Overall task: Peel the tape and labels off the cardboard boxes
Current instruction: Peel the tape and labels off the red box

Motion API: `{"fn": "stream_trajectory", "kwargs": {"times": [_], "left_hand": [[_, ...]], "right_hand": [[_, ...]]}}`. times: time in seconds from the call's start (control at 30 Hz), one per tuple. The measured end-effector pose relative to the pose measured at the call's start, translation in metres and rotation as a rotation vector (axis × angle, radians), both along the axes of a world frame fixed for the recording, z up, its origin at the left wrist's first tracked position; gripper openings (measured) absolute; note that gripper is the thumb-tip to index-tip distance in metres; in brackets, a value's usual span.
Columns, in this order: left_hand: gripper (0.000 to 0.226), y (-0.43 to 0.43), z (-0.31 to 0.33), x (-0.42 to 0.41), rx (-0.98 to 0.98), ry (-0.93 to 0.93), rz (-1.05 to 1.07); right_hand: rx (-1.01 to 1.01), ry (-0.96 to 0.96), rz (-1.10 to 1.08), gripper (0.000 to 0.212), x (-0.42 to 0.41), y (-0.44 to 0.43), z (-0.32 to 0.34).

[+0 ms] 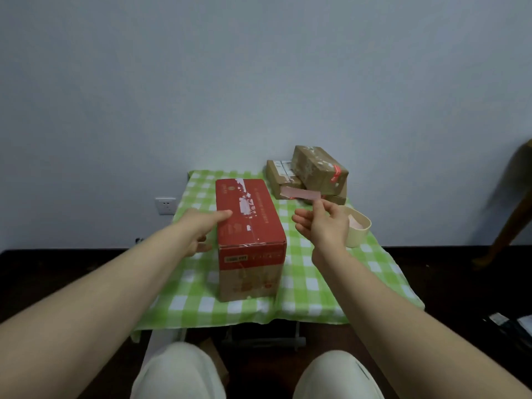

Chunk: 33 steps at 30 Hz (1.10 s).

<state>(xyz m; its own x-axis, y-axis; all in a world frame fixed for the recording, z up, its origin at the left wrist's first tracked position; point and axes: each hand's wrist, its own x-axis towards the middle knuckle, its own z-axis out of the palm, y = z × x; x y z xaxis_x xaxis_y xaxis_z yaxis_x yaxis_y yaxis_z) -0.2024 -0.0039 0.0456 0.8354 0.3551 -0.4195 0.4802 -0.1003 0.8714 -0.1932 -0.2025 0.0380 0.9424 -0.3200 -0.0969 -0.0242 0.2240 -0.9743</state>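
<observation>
A long red cardboard box [249, 234] lies lengthways on the green checked tablecloth [311, 289]; its top shows torn white patches along the centre seam. My left hand [201, 228] holds the box's left side, thumb on the top edge and fingers down the side. My right hand [322, 223] is raised to the right of the box and pinches a pinkish strip of peeled tape [299, 193] between thumb and forefinger; the strip sticks out to the left in the air.
A cream cup [358, 230] with pinkish scraps inside stands just right of my right hand. Brown cardboard boxes [316, 171] with tape and labels are stacked at the table's back right corner. A wall socket [165, 205] is at the left.
</observation>
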Motion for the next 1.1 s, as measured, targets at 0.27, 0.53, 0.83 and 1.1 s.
{"fn": "stream_trajectory", "kwargs": {"times": [0.27,0.53,0.83,1.1], "left_hand": [[0.041,-0.010,-0.008,-0.002,0.040,0.071,-0.185],[0.035,-0.030,-0.002,-0.013,-0.239,0.073,-0.246],[0.060,0.035,-0.007,0.052,0.427,-0.198,0.153],[0.026,0.060,-0.016,0.062,0.274,-0.158,-0.025]], "right_hand": [[-0.081,0.237,0.230,0.085,0.010,0.048,-0.017],[-0.148,0.253,0.190,0.092,0.056,0.024,0.001],[-0.234,0.326,0.057,0.100,0.057,0.031,-0.011],[-0.079,0.323,0.174,0.113,0.081,0.028,-0.012]]}}
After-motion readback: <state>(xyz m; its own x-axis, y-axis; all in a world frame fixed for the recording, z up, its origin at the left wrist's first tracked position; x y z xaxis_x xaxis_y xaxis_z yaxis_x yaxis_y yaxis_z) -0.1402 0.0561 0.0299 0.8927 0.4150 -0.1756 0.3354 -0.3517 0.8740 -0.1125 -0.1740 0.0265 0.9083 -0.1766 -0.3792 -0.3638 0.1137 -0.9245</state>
